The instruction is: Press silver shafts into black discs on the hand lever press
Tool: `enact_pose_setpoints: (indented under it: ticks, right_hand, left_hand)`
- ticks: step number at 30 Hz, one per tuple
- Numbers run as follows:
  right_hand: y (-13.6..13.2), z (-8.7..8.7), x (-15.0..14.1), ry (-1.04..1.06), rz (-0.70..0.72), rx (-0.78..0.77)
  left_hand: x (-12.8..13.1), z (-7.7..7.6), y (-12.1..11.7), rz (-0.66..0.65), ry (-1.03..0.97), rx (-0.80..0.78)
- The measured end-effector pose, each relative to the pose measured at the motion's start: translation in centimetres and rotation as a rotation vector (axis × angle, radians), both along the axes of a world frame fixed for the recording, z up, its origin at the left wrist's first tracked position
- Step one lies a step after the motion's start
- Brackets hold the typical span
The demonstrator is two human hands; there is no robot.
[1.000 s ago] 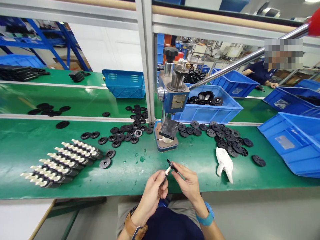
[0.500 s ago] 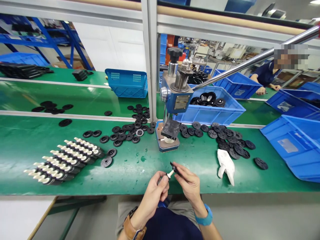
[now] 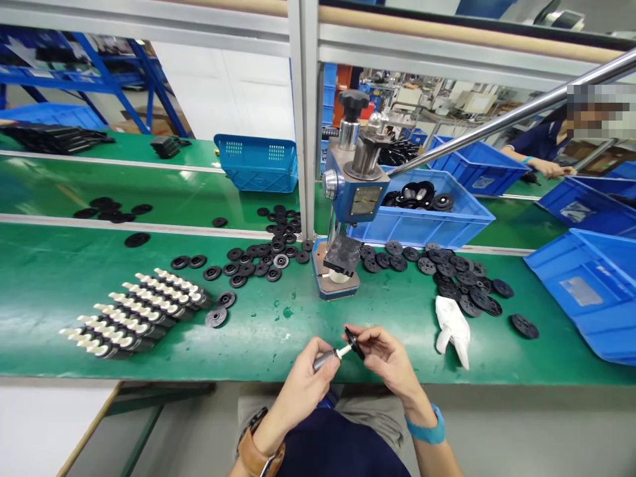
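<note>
Near the front edge of the green bench, my left hand (image 3: 311, 377) is closed around a dark cylinder with a white shaft (image 3: 325, 360). The shaft points up and to the right. My right hand (image 3: 387, 361) pinches a black disc (image 3: 354, 342) by its edge, and the disc sits at the tip of the white shaft. How far the shaft enters the disc, I cannot tell. Rows of similar black cylinders with white shafts (image 3: 136, 315) stand upright at the left. Loose black discs (image 3: 246, 269) lie behind them, towards the middle.
A blue hand press (image 3: 360, 199) with a long lever (image 3: 497, 122) stands behind my hands. More black discs (image 3: 460, 275) and a white glove (image 3: 452, 331) lie to the right. Blue bins (image 3: 422, 228) line the back and right. Beyond, a co-worker's hand (image 3: 549, 167) shows.
My right hand has shifted slightly right and its fingers have moved to the disc's edge, so more of the disc shows. The cylinder in my left hand is more visible.
</note>
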State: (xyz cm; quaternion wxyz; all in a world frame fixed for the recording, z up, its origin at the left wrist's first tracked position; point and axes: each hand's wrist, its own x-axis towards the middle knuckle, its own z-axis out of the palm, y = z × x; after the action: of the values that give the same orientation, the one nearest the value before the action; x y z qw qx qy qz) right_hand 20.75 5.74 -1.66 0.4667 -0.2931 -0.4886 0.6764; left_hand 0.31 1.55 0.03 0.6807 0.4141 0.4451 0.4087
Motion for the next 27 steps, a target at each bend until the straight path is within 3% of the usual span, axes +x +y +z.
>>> enact_pose_setpoints:
  ticks: [8,12,16,22,27]
  right_hand:
    - [0.0,0.6,-0.1,0.017,0.085,0.061]
    - [-0.4,1.1,-0.2,-0.107,0.136,0.089]
    - [-0.6,1.9,0.2,-0.235,0.124,0.187]
    - [-0.4,3.5,0.6,-0.446,0.154,0.4]
    - [-0.7,4.9,0.6,-0.579,0.179,0.579]
  left_hand:
    - [-0.4,0.6,0.0,-0.035,0.141,0.125]
    - [-0.7,1.2,-0.1,-0.039,0.258,0.178]
    - [-1.6,2.4,-0.3,-0.134,0.477,0.258]
    - [-2.5,3.7,-0.5,-0.236,0.83,0.522]
    - [-2.7,4.0,-0.9,-0.25,0.939,0.736]
